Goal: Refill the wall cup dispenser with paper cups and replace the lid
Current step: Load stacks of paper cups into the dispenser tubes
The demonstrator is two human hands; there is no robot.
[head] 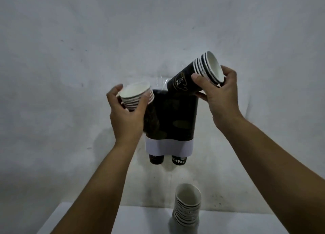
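A dark wall cup dispenser (173,119) with a white band along its bottom hangs on the wall; two black cup bases poke out beneath it. My left hand (125,114) grips a short stack of black paper cups (136,96) at the dispenser's upper left, rims up. My right hand (218,91) holds a second stack of black cups (190,75), tilted with its base over the dispenser's top right and its white rims pointing up and right. Clear plastic shows behind the dispenser's top. I see no lid.
A tall stack of paper cups (187,207) stands on a white table (88,218) below the dispenser, right of centre. The grey wall (105,40) fills the background.
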